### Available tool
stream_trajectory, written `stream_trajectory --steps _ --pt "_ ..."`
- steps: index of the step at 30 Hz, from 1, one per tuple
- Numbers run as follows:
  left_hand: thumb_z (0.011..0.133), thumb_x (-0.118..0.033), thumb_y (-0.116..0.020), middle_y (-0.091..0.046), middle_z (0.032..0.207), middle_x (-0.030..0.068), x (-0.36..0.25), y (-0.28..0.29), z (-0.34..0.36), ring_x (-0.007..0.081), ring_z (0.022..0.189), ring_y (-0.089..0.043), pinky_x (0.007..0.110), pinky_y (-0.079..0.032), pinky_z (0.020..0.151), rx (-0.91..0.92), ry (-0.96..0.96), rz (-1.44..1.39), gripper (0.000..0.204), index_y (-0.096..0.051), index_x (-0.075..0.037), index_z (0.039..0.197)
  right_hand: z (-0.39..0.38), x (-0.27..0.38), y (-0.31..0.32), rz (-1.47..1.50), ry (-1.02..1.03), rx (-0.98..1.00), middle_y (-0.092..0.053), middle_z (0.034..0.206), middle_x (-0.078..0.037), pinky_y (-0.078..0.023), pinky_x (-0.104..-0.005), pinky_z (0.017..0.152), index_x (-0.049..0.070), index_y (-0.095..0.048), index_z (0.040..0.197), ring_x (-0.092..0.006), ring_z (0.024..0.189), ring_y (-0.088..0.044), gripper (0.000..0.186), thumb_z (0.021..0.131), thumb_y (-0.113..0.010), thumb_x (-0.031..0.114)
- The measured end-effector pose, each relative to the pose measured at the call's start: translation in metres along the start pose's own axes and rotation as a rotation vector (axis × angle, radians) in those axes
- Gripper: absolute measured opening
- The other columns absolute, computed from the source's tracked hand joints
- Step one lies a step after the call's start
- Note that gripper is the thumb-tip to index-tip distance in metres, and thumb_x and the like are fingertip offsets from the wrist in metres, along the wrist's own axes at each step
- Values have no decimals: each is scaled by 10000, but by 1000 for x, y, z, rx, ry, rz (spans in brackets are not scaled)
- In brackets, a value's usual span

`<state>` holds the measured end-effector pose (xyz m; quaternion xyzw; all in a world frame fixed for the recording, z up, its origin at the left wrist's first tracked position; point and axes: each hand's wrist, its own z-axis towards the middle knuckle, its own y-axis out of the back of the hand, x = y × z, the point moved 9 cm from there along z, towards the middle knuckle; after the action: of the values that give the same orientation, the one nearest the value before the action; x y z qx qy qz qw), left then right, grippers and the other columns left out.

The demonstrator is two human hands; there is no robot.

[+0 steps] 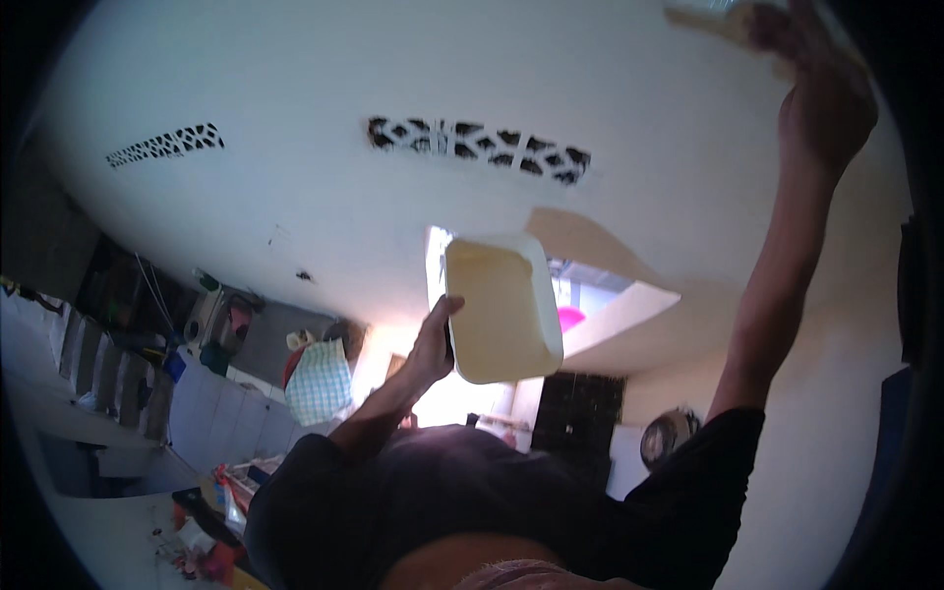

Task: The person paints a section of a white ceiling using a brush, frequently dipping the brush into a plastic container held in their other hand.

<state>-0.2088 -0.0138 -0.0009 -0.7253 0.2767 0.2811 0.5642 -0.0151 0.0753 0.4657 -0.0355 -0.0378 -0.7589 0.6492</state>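
My left hand grips the left edge of a shallow rectangular tub with rounded corners, thumb over its rim. The tub is white along its right side and cream-yellow over its broad face. It is held up in front of my chest and tilted. My right arm stretches high to the upper right, where my right hand is close to the pale wall. Its fingers are bent around a pale, flat-looking object, partly clear or whitish. The top edge of the picture cuts it off, and its kind cannot be made out.
The white wall holds two patterned vent blocks. Behind the tub is a bright opening. A checked cloth and kitchen clutter are at the left. A round dark-rimmed object stands at the lower right, near a dark panel.
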Motion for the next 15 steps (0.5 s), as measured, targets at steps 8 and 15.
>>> stream_trajectory --steps 8,15 --pt "924 -340 -420 -598 1190 156 -13 44 -5 248 1082 -612 387 -513 926 -24 -75 -69 547 -477 42 1311 -242 -27 -106 423 -820 512 -666 629 -56 -475 -219 513 -21 -689 814 -86 536 -614 134 869 -714 99" --pt "914 -327 -445 -614 1149 161 -13 63 -6 250 1047 -623 378 -519 902 -45 -61 -57 513 -523 54 1247 -306 -21 -154 205 -590 755 -571 508 -81 -367 -286 422 -13 -633 718 -115 410 -506 219 821 -735 151"
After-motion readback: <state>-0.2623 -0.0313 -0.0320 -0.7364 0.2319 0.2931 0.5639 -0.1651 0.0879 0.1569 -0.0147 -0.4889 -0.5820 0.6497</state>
